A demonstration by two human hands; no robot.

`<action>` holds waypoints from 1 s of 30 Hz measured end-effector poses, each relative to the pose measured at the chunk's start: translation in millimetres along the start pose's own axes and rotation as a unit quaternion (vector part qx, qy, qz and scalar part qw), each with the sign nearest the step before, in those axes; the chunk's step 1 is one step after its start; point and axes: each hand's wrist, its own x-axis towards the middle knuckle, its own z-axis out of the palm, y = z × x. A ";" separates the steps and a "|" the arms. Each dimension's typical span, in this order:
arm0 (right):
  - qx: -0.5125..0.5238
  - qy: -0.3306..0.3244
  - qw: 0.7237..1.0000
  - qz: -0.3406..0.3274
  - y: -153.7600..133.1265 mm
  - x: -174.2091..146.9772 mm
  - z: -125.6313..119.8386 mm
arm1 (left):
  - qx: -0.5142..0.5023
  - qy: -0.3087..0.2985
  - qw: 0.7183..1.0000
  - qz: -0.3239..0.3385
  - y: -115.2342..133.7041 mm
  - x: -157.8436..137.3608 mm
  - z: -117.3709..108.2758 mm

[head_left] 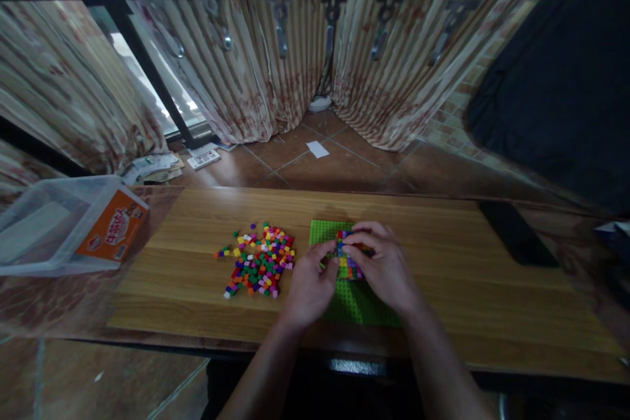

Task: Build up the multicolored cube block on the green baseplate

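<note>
A green studded baseplate lies on the wooden board, carrying a compact patch of small multicoloured toy bricks. My left hand is at the left edge of this patch, thumb and forefinger drawn together; what lies between them is too small to make out. From the right, my right hand curls over the patch, its fingertips closed on bricks near the upper left corner and hiding much of the rest. To the left of the baseplate, a loose pile of tiny coloured bricks is spread out.
A clear plastic bin with an orange label stands at the board's left end. On the right of the wooden board lies a dark phone-like slab. Beyond are a tiled floor, papers and patterned curtains.
</note>
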 end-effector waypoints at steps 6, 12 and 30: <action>-0.022 0.041 0.998 0.034 0.4 0.4 6.0 | 0.009 0.000 1.000 0.015 4.4 -3.0 0.6; -0.008 0.068 0.995 0.076 0.5 3.0 9.1 | 0.072 -0.001 0.997 0.033 7.4 -7.0 2.8; 0.125 0.008 0.968 0.215 -1.0 9.9 6.4 | 0.157 0.013 0.986 0.052 6.7 -13.7 14.8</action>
